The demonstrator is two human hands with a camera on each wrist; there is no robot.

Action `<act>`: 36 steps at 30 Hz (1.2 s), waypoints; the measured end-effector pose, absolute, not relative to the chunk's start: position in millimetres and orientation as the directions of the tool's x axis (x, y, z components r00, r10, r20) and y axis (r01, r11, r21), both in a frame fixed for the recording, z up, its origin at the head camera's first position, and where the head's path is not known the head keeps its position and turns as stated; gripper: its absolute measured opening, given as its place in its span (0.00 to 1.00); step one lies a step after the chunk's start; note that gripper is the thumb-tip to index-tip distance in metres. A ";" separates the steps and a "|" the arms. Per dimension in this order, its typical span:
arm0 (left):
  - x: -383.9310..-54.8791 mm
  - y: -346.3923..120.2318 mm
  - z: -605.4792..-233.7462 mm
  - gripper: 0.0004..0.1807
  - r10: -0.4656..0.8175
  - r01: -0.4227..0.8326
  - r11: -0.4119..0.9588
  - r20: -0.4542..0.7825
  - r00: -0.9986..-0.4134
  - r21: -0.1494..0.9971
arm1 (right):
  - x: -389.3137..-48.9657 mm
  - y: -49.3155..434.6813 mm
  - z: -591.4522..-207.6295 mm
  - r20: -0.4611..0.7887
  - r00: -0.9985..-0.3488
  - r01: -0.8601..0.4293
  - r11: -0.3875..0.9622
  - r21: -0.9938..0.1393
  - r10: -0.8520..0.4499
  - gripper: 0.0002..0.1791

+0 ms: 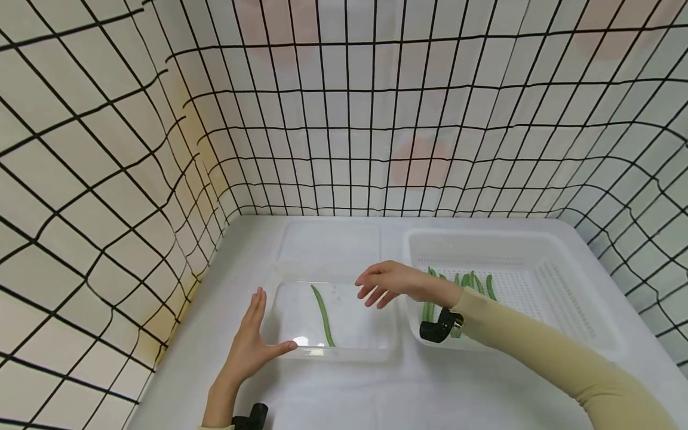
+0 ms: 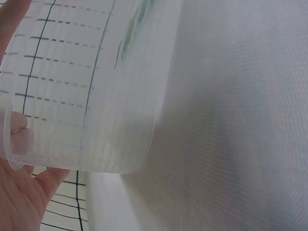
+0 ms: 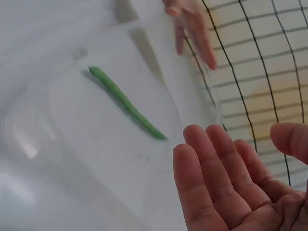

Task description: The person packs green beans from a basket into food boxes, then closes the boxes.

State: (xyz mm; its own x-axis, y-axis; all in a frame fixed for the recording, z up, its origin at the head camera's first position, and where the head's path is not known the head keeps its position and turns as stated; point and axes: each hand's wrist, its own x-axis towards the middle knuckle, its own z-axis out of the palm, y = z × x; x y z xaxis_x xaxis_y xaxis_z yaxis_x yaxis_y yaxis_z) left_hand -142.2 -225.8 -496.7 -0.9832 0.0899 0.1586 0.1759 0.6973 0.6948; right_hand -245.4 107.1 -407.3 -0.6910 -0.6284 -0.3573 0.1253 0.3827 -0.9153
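A single green bean (image 1: 323,316) lies lengthwise inside a clear plastic container (image 1: 355,353). Along the container's left side stands my left hand (image 1: 252,343), fingers straight and thumb spread toward the front rim. In the left wrist view, part of the left hand (image 2: 21,192) shows at the rim, some of it through the clear wall. Over the container's right side hovers my right hand (image 1: 395,280), its fingers loosely bent and holding nothing. The right wrist view shows the right hand's palm (image 3: 226,192) and its separated thumb, apart from the bean.
To the right, a white perforated basket (image 1: 559,257) holds several green beans (image 1: 466,279), partly hidden by my right forearm. A flat clear lid-like sheet (image 1: 330,239) lies behind the container. Black wire mesh (image 1: 349,125) encloses the white-covered table (image 1: 344,394) at the back and sides.
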 end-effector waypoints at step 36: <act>-142.8 -224.9 -494.6 0.71 0.089 0.181 0.700 0.167 -0.982 0.691 | -268.5 345.6 -451.7 -0.586 -0.797 0.334 0.698 -0.633 -0.150 0.36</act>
State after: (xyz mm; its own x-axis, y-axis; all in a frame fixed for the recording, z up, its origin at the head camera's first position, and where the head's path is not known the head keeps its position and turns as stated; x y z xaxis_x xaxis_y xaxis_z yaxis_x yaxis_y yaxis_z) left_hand -142.8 -224.9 -494.6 -0.9820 0.0886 0.1670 0.1806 0.6998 0.6911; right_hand -268.5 345.6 -451.7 -0.7966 -0.1497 -0.5856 0.3342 0.6982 -0.6331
